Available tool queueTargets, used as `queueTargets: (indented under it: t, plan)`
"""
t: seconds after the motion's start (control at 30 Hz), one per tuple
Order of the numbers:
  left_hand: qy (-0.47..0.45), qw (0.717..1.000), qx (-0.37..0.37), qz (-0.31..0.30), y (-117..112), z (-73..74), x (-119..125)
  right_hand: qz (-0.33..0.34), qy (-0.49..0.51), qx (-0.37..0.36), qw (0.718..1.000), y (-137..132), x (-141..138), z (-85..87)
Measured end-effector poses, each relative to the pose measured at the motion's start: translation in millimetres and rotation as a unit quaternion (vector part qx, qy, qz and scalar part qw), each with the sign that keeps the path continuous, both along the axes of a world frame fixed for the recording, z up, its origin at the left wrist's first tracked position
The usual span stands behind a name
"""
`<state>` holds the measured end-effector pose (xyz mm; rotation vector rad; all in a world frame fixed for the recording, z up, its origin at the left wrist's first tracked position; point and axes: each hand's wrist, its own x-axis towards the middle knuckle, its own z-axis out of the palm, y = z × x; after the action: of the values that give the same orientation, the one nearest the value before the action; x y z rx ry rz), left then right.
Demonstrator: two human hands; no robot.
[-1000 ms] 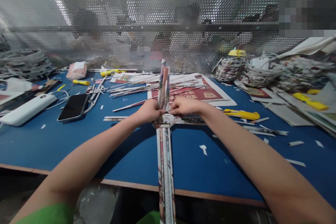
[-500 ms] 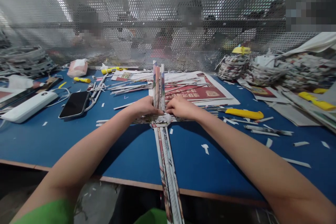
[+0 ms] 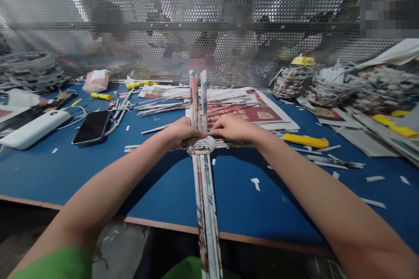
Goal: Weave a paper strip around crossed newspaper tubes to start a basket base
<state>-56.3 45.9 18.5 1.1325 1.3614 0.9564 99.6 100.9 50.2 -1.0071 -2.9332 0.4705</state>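
Note:
Crossed bundles of rolled newspaper tubes (image 3: 205,192) lie in front of me, one bundle running toward my body and past the table edge, the other sideways. A paper strip (image 3: 201,144) wraps round their crossing. My left hand (image 3: 183,133) is closed on the tubes at the left of the crossing, thumb pressed along its far side. From the right, my right hand (image 3: 232,130) pinches at the far right of the crossing, its fingertips close to the left thumb. What lies under the fingers is partly hidden. Several tubes stick up beyond my hands.
Beyond the hands, loose paper tubes (image 3: 163,107) lie on a red printed sheet (image 3: 248,111). A yellow cutter (image 3: 306,141) and paper scraps are to the right. Woven baskets (image 3: 291,82) stand at the back right. A phone (image 3: 92,127) and white power bank (image 3: 39,128) sit left.
My right hand has shifted slightly right and its fingers pinch nearer the crossing's far edge. The tube bundle pointing toward me has swung a little to the left.

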Motion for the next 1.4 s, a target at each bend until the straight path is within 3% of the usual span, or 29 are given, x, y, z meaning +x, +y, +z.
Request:
queueTargets:
  t: [0.13, 0.4, 0.57, 0.7, 0.8, 0.93, 1.13, 1.27, 1.4]
  plan:
    - [-0.038, 0.998, -0.026, 0.046, 1, 1.6, 2, 0.003, -0.022, -0.027, 0.999, 5, 7, 3.3]
    - [-0.041, 0.997, -0.025, 0.055, -4, 2.7, 6, 0.018, -0.011, -0.08, 0.997, 16, 9, -1.2]
    - [-0.058, 0.995, -0.031, 0.07, -5, 1.7, 9, 0.001, -0.014, -0.061, 0.998, 13, 7, -3.7]
    - [-0.052, 0.995, -0.04, 0.08, -3, 0.3, 8, -0.05, -0.004, 0.009, 0.999, 4, 2, -3.7]
    - [-0.048, 0.995, -0.035, 0.078, -1, -2.1, 6, -0.031, 0.014, 0.041, 0.999, 0, -1, -5.2]
    - [-0.056, 0.995, -0.029, 0.073, 1, -5.0, 5, 0.0, 0.016, 0.03, 0.999, 4, 2, -4.9]
    - [-0.06, 0.996, -0.038, 0.059, 1, -1.7, 1, -0.016, -0.072, 0.008, 0.997, 26, 29, 7.4]
    - [-0.049, 0.996, -0.037, 0.066, 2, 0.5, -1, -0.03, -0.032, -0.027, 0.999, 37, 42, 9.9]
    - [-0.037, 0.995, -0.047, 0.074, 3, -1.1, -2, -0.056, -0.014, 0.012, 0.998, 37, 40, 7.8]
